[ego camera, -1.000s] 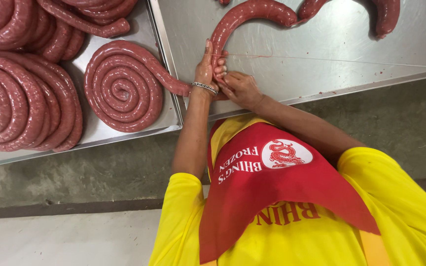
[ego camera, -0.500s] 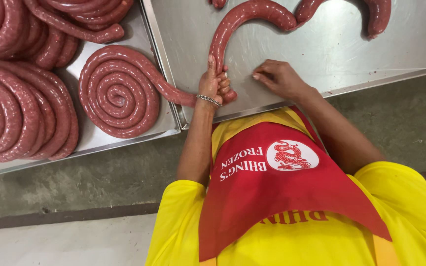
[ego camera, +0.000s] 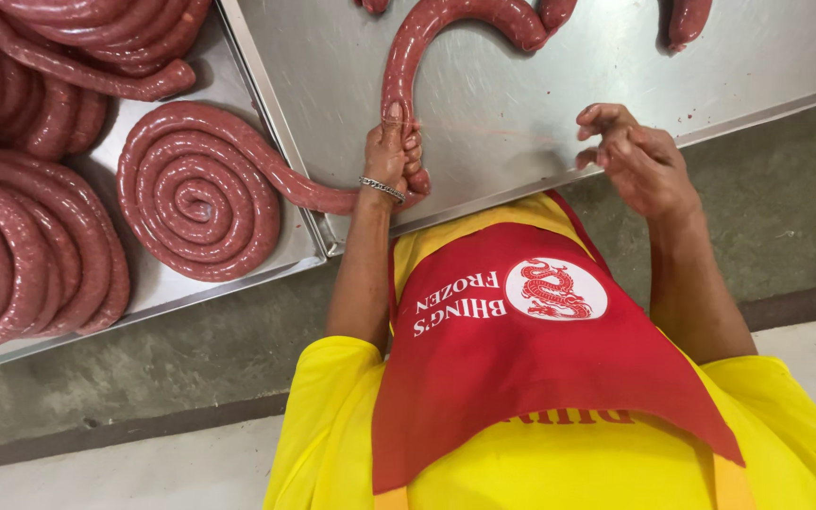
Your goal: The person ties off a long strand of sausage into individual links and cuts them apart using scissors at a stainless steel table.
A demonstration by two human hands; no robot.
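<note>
Steel table (ego camera: 559, 113): fills the upper right of the view, its near edge running just in front of the person's body.

Tray (ego camera: 266, 104): a shallow metal tray at the left, its right rim lying against the table's left edge. It carries several spirals of red sausage.

Old coils (ego camera: 21, 246): large wound spirals at the far left of the tray, with more piled at the top left corner.

New coil (ego camera: 195, 194): a flat spiral at the right end of the tray. Its outer turn leaves the spiral, crosses the tray rim and reaches the table edge.

Sausage (ego camera: 427, 42): one long red rope, continuous with the new coil. From the tray rim it runs to the left hand, rises up the table and arches to the right at the top of the view. Further pieces lie along the top edge, cut off by the frame.

Apron (ego camera: 531, 349): red, with a round white emblem, worn over a yellow shirt (ego camera: 332, 425).

Right hand (ego camera: 639, 161): held over the table's near edge, well apart from the sausage; fingers loosely curled and spread, holding nothing.

Left hand (ego camera: 394, 156): at the table's near edge, closed around the sausage where it bends upward, thumb lying along the rope. The two hands are well apart.

Bracelet (ego camera: 382, 188): a thin metal chain on the left wrist.
</note>
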